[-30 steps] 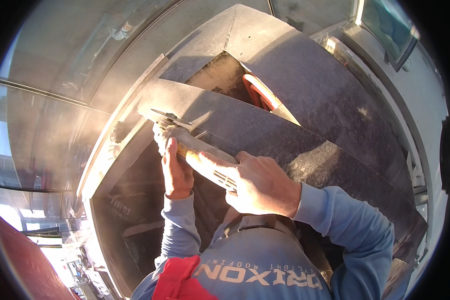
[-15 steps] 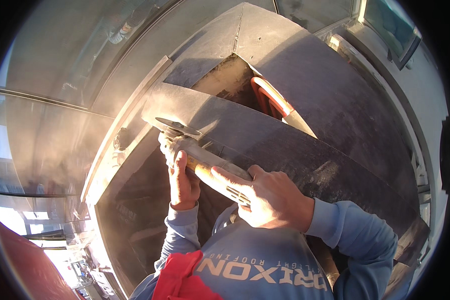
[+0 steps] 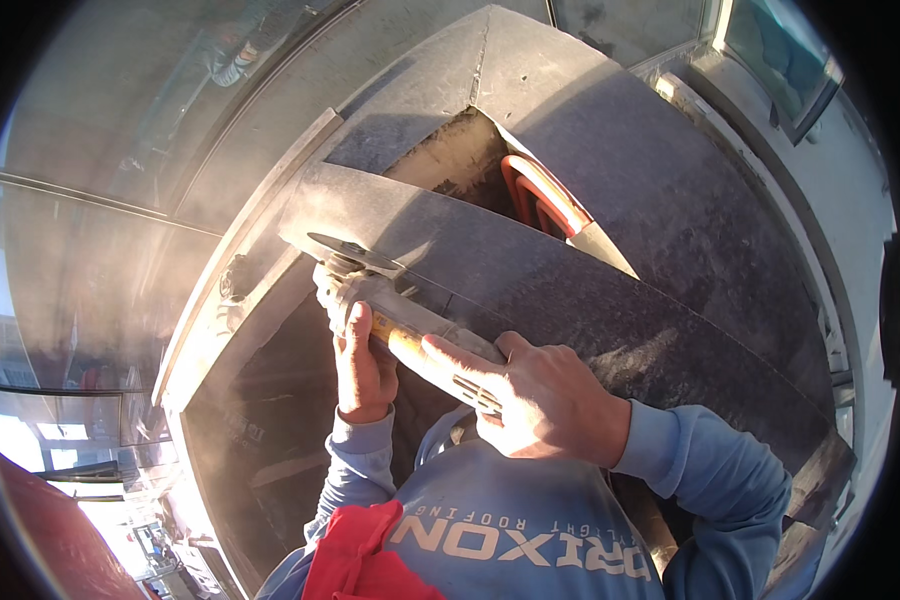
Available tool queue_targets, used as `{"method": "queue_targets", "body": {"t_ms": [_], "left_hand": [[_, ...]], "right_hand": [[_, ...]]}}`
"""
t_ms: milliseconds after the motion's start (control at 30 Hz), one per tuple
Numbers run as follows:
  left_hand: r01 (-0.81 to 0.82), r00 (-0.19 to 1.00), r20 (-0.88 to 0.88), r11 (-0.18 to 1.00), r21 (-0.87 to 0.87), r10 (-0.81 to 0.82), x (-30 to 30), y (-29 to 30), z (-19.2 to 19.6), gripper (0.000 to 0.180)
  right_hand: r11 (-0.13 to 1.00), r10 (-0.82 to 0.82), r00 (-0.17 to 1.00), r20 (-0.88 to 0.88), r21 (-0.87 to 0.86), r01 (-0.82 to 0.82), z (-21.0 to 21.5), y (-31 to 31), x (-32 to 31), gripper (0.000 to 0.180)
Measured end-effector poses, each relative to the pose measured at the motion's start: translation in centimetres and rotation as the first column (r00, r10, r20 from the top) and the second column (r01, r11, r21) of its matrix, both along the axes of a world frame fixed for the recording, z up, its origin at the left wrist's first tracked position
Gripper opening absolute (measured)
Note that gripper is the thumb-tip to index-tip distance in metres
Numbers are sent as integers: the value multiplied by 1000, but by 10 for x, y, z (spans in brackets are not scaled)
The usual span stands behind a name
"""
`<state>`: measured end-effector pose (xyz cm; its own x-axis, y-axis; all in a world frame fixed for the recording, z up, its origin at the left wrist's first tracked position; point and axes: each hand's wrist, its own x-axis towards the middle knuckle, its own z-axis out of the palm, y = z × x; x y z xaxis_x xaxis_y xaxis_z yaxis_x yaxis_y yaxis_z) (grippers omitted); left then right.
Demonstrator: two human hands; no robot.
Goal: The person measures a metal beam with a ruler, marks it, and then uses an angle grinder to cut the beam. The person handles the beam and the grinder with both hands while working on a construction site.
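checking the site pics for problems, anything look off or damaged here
Nothing looks broken. Both hands, left and right, hold an angle grinder with its disc at the edge of a dark slab. A haze of dust hangs to the left, and grey dust coats the slab.

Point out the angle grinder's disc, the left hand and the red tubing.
Angle grinder's disc (image 3: pixel 355 252), head view, flat face of the disc.
Left hand (image 3: pixel 363 365), head view, back of the hand.
Red tubing (image 3: pixel 540 195), head view, curved bend.
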<state>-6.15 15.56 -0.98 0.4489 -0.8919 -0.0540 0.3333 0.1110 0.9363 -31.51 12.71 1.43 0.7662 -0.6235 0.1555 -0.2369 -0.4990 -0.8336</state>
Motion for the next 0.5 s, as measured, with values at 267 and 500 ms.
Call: {"method": "queue_targets", "body": {"t_ms": [267,500], "left_hand": [[12,1000,-26,1000,18,-12,4,2,1,43],[32,999,8,998,51,-33,-2,3,7,43]], "right_hand": [[999,-3,1000,25,-39,4,2,0,1,38],[998,-38,999,19,-46,39,8,2,0,39]]}}
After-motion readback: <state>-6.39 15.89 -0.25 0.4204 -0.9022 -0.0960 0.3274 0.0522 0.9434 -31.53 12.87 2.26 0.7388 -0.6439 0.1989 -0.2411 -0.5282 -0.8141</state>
